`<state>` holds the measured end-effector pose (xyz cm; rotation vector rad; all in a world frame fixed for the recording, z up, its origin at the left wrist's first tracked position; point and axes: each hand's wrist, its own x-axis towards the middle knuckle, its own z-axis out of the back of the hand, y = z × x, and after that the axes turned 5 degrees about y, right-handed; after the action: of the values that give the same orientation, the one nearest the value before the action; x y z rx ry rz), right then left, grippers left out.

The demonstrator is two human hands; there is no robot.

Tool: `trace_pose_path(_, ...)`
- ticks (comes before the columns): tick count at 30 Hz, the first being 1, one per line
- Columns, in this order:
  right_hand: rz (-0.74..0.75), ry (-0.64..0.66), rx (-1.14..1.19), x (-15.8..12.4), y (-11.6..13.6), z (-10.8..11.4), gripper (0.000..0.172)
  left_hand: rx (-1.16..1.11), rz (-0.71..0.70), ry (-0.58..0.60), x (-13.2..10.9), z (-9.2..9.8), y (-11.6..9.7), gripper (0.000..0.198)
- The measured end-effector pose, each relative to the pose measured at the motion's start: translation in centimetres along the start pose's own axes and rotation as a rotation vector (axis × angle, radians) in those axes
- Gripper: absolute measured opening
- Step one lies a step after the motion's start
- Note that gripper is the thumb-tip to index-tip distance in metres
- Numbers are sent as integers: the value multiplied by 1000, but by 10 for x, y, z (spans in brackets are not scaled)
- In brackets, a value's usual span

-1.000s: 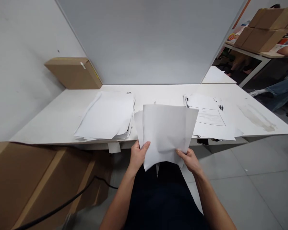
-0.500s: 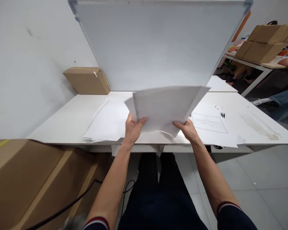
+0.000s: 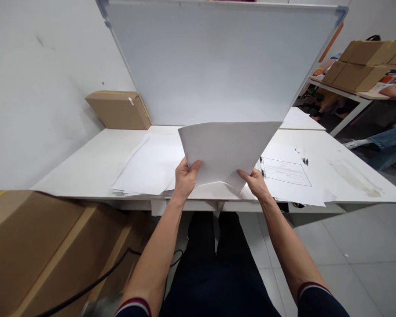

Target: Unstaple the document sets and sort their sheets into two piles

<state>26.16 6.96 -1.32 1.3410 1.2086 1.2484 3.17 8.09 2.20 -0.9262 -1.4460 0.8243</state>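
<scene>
Between my two hands I hold white paper sheets (image 3: 227,147) tilted up above the table's front part, their lower edge bowed. My left hand (image 3: 185,178) grips the left edge with the thumb on the near face. On the opposite edge my right hand (image 3: 255,179) pinches in the same way. How many sheets are in the hold I cannot tell. Left of my left hand lies a loose pile of white paper (image 3: 145,169). Beside my right hand lies a printed sheet (image 3: 285,171) with a framed block of text.
A whiteboard (image 3: 218,61) stands upright at the back of the white table (image 3: 82,169). One cardboard box (image 3: 119,110) sits at the back left; large cartons (image 3: 36,246) stand below left. A person's arm (image 3: 394,90) shows at another table with stacked boxes (image 3: 359,77).
The held sheets were fanned apart at both sides and now line up as one even stack. My hands have stayed nearly in place; the view has shifted slightly.
</scene>
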Motion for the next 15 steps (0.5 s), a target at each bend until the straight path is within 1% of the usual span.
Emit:
trace_pose_path(2, 64, -32, -119, -1, 15, 7, 26, -30, -21, -9, 2, 3, -2, 31)
trace_pose_path(4, 174, -61, -330, -5, 43, 17, 25, -71, -54, -34, 5, 8, -6, 33)
trace_pose_path(7, 364, -60, -770, -17, 97, 32, 21, -64, -126, -85, 5, 19, -10, 55)
trace_pose_path(9, 432, -9, -1024, -27, 129, 36, 19, 25, -147, -87, 1, 25, -9, 67)
trace_pose_path(10, 453, 28, -1135, -31, 141, 36, 19, 82, -129, -64, -2, 27, -7, 69)
trace_pose_path(12, 467, 106, -1323, -36, 156, 32, 21, 177, -43, 12, -10, 28, 1, 64)
trace_pose_path(15, 424, 182, -1526, -38, 157, 21, 22, 269, 119, 114, -23, 24, 21, 46)
